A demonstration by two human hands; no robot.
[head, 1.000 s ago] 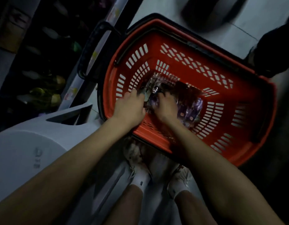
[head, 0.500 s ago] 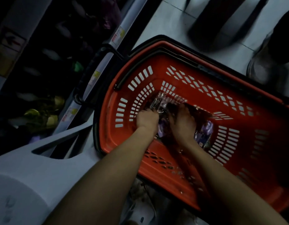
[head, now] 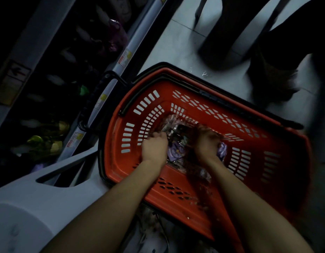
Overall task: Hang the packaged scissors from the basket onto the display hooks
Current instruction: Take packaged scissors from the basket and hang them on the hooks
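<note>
A red plastic basket [head: 249, 114] with slotted walls sits on the pale floor. At its bottom lies a heap of packaged scissors [head: 176, 131] in clear shiny wrap with purple card showing. My left hand [head: 154, 147] is down in the basket on the left side of the heap, fingers curled into the packets. On the right side my right hand [head: 206, 141] is curled around the packets too. The display hooks are not in view.
A dark store shelf [head: 48, 88] with price-tag rails runs along the left. A white plastic stool or chair [head: 39, 198] stands at the lower left. Another person's dark legs and a shoe [head: 274, 75] stand beyond the basket.
The view has tilted up, so the basket sits lower in frame. Both hands stay in the heap of packets, now spread a bit further apart.
</note>
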